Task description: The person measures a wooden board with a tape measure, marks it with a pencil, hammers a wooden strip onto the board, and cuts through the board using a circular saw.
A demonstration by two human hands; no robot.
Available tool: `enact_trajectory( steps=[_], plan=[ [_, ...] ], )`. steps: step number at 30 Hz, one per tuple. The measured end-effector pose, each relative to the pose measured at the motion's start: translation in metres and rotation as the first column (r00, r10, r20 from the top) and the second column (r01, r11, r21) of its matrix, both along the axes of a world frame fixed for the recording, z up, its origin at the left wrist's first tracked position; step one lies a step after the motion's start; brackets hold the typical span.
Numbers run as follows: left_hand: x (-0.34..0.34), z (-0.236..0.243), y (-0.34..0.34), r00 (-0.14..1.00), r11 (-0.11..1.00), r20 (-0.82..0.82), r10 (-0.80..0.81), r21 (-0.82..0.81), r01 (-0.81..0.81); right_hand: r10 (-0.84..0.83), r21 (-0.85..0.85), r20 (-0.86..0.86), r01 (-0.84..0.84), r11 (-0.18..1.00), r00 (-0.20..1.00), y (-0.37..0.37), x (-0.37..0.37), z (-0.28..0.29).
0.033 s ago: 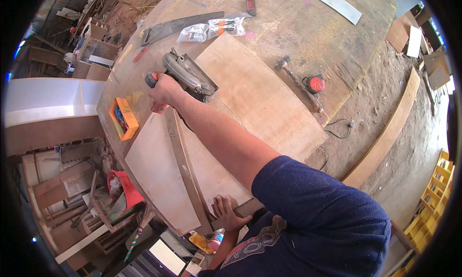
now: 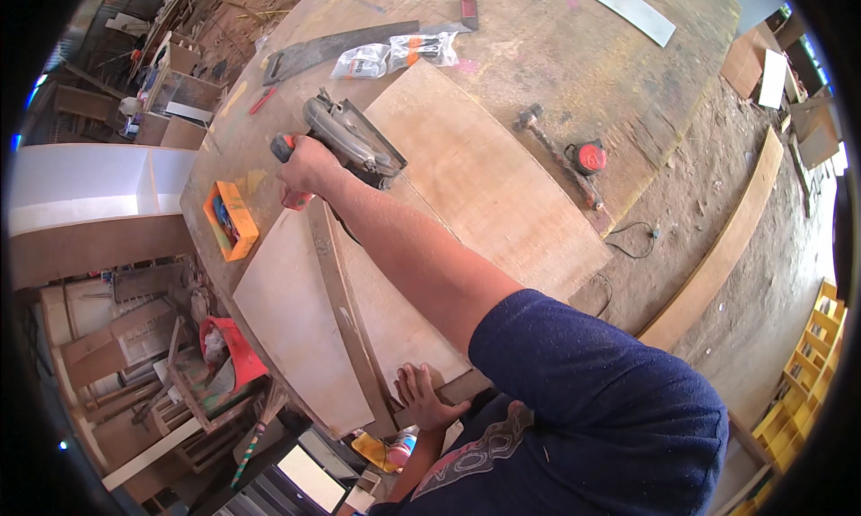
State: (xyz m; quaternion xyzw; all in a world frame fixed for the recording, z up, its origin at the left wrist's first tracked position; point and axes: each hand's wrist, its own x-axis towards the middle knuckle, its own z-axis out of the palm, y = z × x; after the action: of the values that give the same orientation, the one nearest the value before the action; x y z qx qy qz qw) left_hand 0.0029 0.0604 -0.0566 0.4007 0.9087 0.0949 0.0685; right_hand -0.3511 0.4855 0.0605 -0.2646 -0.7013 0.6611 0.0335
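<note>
My right hand is wrapped around the handle of a circular saw, which rests at the far end of a cut line in a pale plywood sheet. My right arm crosses over the sheet and hides part of that line. At the near edge, my left hand lies with its fingers spread on the plywood, beside a long narrow wooden strip. The strip runs from the near edge up toward the saw. The saw's blade cannot be seen.
Beyond the sheet on the workbench lie a handsaw and plastic packets. To the right are a hammer and a red tape measure. A yellow box sits at the left edge. A cable hangs on the right.
</note>
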Motion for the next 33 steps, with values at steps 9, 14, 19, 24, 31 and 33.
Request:
enact_trajectory(
  steps=[9, 14, 19, 24, 31, 33],
  plan=[
    [-0.004, -0.001, -0.001, 1.000, 1.000, 0.014, -0.009, -0.010, 0.009, 0.123, 0.250, -0.034, -0.111, 0.962, 0.992, 0.010, -0.028, -0.023],
    [0.000, -0.002, -0.006, 0.999, 0.999, 0.028, 0.025, -0.027, -0.024, -0.012, 0.043, -0.045, 0.014, 0.999, 0.999, 0.001, -0.028, -0.010],
    [-0.002, -0.002, -0.004, 0.998, 0.999, 0.062, 0.018, -0.037, -0.016, -0.048, 0.064, -0.052, 0.051, 0.997, 0.998, 0.009, -0.031, -0.009],
    [-0.001, -0.001, -0.004, 0.998, 0.999, 0.060, 0.032, -0.037, -0.030, -0.021, 0.095, -0.032, 0.024, 0.995, 0.999, 0.012, -0.037, -0.006],
    [-0.001, -0.003, -0.006, 0.998, 0.999, 0.058, 0.020, -0.035, -0.018, -0.053, 0.188, -0.040, 0.060, 0.980, 0.998, 0.014, -0.044, -0.007],
    [-0.003, 0.002, -0.003, 0.995, 0.998, 0.090, 0.042, -0.045, -0.038, -0.036, 0.197, -0.041, 0.043, 0.980, 0.998, 0.019, -0.047, -0.007]
  ],
)
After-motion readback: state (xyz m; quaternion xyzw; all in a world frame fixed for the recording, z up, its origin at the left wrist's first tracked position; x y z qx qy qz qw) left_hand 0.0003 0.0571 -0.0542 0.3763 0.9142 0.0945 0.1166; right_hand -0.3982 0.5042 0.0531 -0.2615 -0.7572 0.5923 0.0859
